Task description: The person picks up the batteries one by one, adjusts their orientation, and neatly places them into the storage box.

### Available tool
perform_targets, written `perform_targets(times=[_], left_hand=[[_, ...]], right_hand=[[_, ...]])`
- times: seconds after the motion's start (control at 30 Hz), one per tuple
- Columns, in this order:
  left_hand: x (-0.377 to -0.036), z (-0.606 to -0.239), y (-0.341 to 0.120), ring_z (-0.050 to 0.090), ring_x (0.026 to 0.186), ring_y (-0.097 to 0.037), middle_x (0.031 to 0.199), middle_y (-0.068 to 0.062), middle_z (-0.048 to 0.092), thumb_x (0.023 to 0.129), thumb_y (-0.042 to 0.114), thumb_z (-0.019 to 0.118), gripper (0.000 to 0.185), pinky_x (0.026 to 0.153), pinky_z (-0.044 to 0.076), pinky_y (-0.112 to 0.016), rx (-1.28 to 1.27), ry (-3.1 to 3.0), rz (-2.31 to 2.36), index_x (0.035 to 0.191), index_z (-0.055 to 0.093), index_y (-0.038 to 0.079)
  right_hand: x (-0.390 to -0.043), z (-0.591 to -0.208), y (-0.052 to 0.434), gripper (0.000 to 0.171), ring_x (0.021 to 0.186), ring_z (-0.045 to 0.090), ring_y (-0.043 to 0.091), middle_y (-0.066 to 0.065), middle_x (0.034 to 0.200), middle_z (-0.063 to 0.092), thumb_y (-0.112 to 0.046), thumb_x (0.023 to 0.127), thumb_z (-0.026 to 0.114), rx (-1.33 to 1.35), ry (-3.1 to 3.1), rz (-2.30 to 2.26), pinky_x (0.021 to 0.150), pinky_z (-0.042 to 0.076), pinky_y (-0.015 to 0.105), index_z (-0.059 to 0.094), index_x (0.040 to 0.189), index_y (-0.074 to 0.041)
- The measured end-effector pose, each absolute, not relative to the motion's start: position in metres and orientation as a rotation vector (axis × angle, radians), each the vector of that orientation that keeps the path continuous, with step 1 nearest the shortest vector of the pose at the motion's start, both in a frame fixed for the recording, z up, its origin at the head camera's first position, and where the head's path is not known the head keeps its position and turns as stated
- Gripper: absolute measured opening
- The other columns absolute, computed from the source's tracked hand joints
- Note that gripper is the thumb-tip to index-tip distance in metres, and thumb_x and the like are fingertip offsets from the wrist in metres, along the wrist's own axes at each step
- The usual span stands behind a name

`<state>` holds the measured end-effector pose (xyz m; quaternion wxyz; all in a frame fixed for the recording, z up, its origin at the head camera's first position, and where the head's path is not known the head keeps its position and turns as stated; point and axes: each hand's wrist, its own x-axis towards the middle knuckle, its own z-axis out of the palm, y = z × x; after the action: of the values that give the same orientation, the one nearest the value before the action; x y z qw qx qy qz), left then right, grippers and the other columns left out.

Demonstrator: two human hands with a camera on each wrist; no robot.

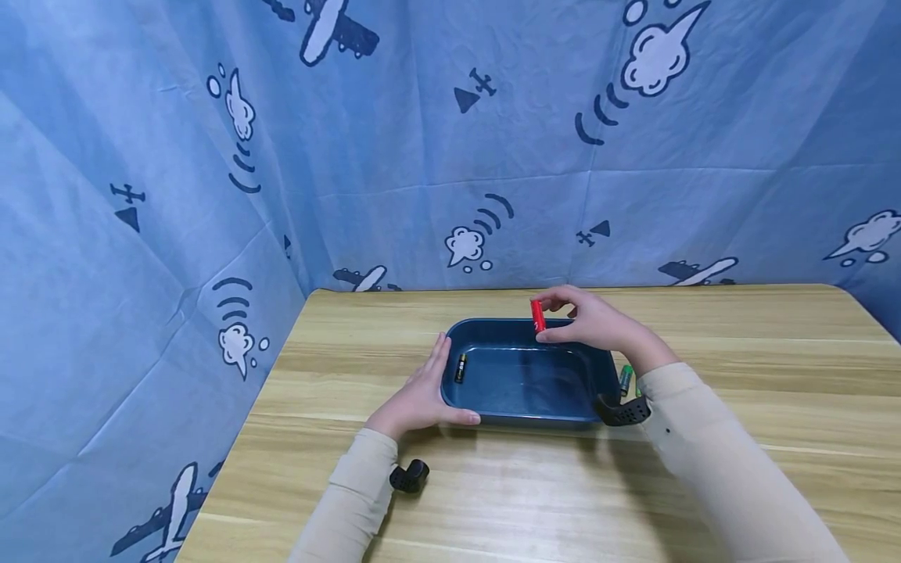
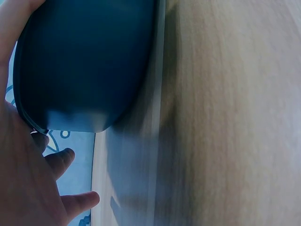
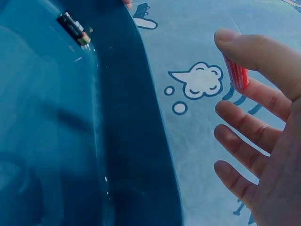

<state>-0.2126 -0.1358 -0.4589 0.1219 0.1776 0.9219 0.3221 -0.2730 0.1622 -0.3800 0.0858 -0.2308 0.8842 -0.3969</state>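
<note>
My right hand [image 1: 587,319] pinches a red battery [image 1: 538,317] between thumb and fingertip over the back rim of a dark blue rectangular tray [image 1: 521,416]. In the right wrist view the battery [image 3: 238,74] stands nearly upright and the other fingers are spread apart. Against the tray's left end lies my left hand [image 1: 420,395], its fingers stretched along the side and its thumb by the front rim. The left wrist view shows the palm beside the tray wall [image 2: 84,61]. Inside the tray, toward the left, is a black and gold battery [image 1: 461,368].
Just right of the tray lies a green and dark battery [image 1: 626,379], with another green piece [image 1: 638,389] partly hidden by the right sleeve. The wooden table [image 1: 507,500] ends at a blue patterned curtain [image 1: 394,156] behind. Each wrist wears a black camera mount [image 1: 410,476].
</note>
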Motion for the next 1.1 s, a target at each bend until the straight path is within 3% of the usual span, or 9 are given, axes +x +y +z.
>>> perform_targets(times=[0.53,0.83,1.1], left_hand=[[-0.213,-0.459,-0.134,0.009,0.140,-0.023,0.154,0.009,-0.013,0.058,0.069,0.073,0.130,0.108,0.017,-0.052,0.492,2.688,0.937,0.149,-0.010,0.025],[-0.214,-0.459,-0.134,0.010,0.140,-0.025,0.153,0.012,-0.012,0.057,0.071,0.071,0.129,0.106,0.019,-0.053,0.465,2.675,0.944,0.148,-0.010,0.028],[-0.214,-0.461,-0.135,0.011,0.139,-0.027,0.153,0.013,-0.012,0.057,0.070,0.072,0.129,0.106,0.020,-0.055,0.461,2.667,0.967,0.148,-0.010,0.029]], right_hand=[[-0.275,-0.385,0.143,0.061,0.111,0.043,0.033,0.014,0.118,0.052,-0.028,0.075,0.078,-0.633,2.612,-1.208,0.093,0.039,0.050,0.051,0.127,-0.008],[-0.277,-0.389,0.134,0.063,0.108,0.046,0.028,0.013,0.118,0.053,-0.033,0.073,0.079,-0.620,2.599,-1.214,0.090,0.042,0.048,0.053,0.126,-0.011],[-0.279,-0.394,0.123,0.059,0.105,0.049,0.029,0.010,0.111,0.056,-0.028,0.074,0.079,-0.631,2.566,-1.275,0.085,0.047,0.044,0.054,0.124,-0.010]])
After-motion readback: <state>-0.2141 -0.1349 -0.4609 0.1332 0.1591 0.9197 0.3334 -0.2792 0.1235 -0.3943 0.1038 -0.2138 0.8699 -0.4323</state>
